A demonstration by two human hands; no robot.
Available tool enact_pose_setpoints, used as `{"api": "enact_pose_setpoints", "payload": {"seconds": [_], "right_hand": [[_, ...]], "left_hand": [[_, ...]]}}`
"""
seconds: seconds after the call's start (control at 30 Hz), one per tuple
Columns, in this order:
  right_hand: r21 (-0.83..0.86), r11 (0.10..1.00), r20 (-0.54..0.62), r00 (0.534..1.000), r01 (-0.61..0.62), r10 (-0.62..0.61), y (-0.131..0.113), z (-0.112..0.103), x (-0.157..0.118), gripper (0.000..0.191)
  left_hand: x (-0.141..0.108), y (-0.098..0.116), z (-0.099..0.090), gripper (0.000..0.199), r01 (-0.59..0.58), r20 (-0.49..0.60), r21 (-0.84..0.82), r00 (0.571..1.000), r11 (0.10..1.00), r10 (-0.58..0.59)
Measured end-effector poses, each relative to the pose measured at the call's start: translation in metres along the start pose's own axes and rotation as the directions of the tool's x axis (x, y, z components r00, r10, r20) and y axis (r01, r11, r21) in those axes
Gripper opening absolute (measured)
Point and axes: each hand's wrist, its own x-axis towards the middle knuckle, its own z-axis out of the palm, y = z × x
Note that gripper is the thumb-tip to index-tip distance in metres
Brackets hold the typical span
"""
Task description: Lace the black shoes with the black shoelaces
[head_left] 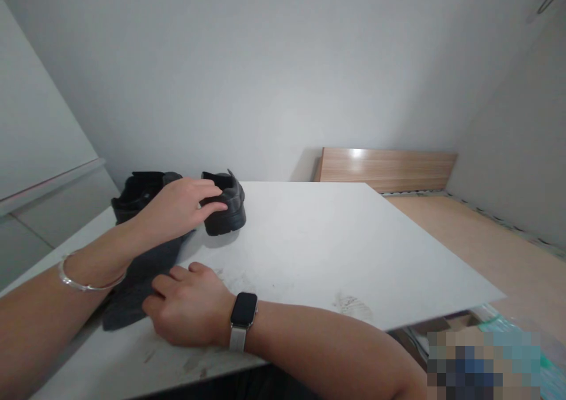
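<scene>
A black shoe [229, 214] stands near the back edge of the white table, its heel toward me. My left hand [181, 205], with a silver bangle on the wrist, reaches over to it; the thumb and fingers pinch the shoe's heel collar. Further left sits a second black shoe or a pair of dark footwear [144, 188], partly covered by my left forearm. Below my left arm lies a dark grey cloth [145, 276]. My right hand [190, 306], wearing a watch, is curled at the cloth's right edge, fingers closed on it; the fingertips are hidden.
The white table [309, 241] has dusty smudges near its front edge. Behind it rises a grey wall. A wooden headboard [389, 169] and a beige bed surface [469, 235] lie to the right. Plastic-wrapped items [508, 329] are at the lower right, beside a blurred patch.
</scene>
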Motion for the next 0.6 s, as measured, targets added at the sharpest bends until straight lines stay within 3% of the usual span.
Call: {"api": "enact_pose_setpoints", "payload": {"seconds": [0.1, 0.2, 0.27, 0.37, 0.4, 0.47, 0.6], "right_hand": [[-0.036, 0.998, -0.078, 0.995, -0.058, 0.055, 0.001, -0.018, -0.010, 0.027], [-0.020, 0.979, -0.201, 0.961, -0.201, 0.193, 0.004, -0.042, -0.041, 0.022], [0.103, 0.935, -0.318, 0.880, -0.338, 0.353, 0.008, -0.058, -0.074, 0.027], [0.264, 0.800, -0.437, 0.672, -0.539, 0.597, 0.017, -0.077, -0.136, 0.034], [0.266, 0.761, -0.450, 0.621, -0.592, 0.641, 0.021, -0.081, -0.158, 0.033], [0.210, 0.702, -0.436, 0.578, -0.681, 0.690, 0.032, -0.088, -0.200, 0.032], [0.043, 0.603, -0.287, 0.568, -0.797, 0.771, 0.056, -0.094, -0.260, 0.036]], "left_hand": [[-0.004, 0.011, -0.006, 0.031, -0.035, -0.147, -0.033, 0.989, 0.999, 0.030], [-0.006, 0.020, -0.009, 0.029, -0.093, -0.251, -0.013, 0.964, 0.996, 0.087], [-0.008, 0.028, -0.009, 0.027, -0.139, -0.272, 0.022, 0.952, 0.990, 0.140], [-0.010, 0.041, -0.008, 0.027, -0.216, -0.281, 0.071, 0.932, 0.974, 0.227], [-0.012, 0.046, -0.008, 0.027, -0.241, -0.285, 0.075, 0.925, 0.968, 0.253], [-0.016, 0.057, -0.008, 0.029, -0.287, -0.286, 0.063, 0.912, 0.956, 0.293], [-0.028, 0.081, -0.005, 0.030, -0.353, -0.241, -0.005, 0.908, 0.936, 0.342]]}}
